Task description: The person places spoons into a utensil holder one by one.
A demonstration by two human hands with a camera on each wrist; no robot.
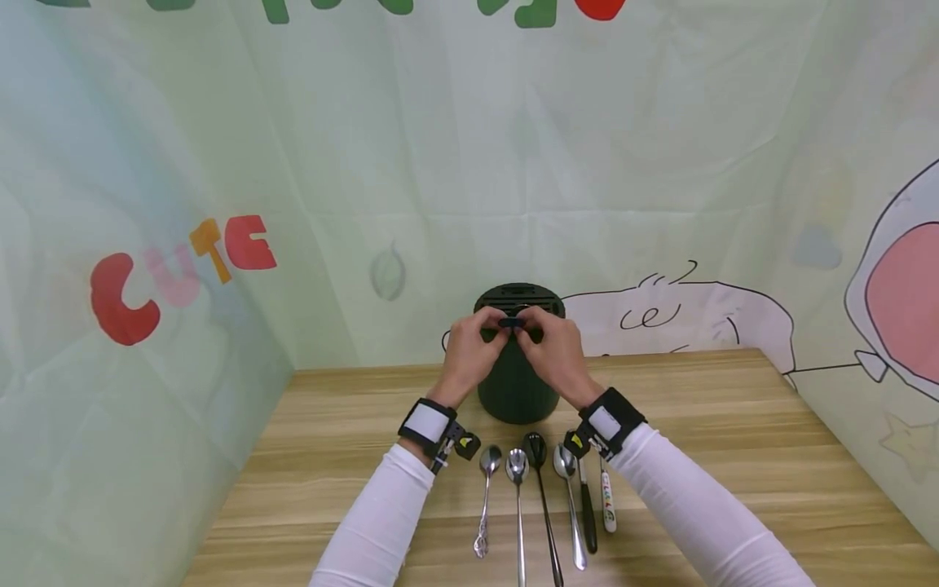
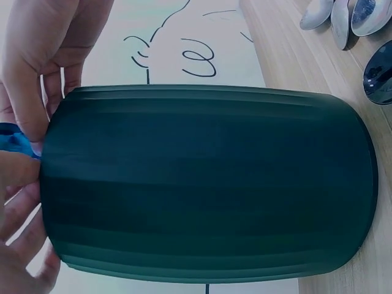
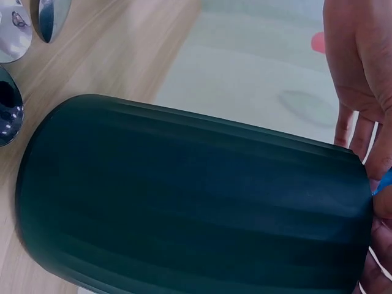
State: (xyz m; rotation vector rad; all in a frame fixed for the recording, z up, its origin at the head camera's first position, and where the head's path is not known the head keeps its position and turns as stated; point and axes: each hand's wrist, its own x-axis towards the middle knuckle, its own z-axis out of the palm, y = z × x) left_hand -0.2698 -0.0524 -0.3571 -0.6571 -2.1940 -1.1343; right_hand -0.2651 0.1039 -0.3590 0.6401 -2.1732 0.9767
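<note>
Both hands are engaged on one article: the left hand (image 1: pixel 473 346) and the right hand (image 1: pixel 555 350) meet at the top of a dark green container (image 1: pixel 517 387), and each grip pinches the same small blue piece (image 1: pixel 511 323) between thumb and fingertips. The container stands upright near the middle of the far edge of the worktop (image 1: pixel 352 456), its slotted top (image 1: pixel 517 298) facing up, with a printed cloth (image 1: pixel 440 163) behind. From where I stand, whether the piece touches the container cannot be told, nor can its full shape, as the fingers cover much of it. Ahead of the container, towards the near edge, six pieces of cutlery lie in a row, from an ornate spoon (image 1: pixel 490 461) at the left to one with a patterned handle (image 1: pixel 608 501) at the right. In my judgement the step in hand is fine fingertip work on the blue piece, best done with light, even pressure from both sides and the piece held level. Bearing down on the rim could tip the container, so the load belongs in the fingers. The right wrist camera (image 1: pixel 577 444) hangs over the row; lowering that forearm could disturb the cutlery.
</note>
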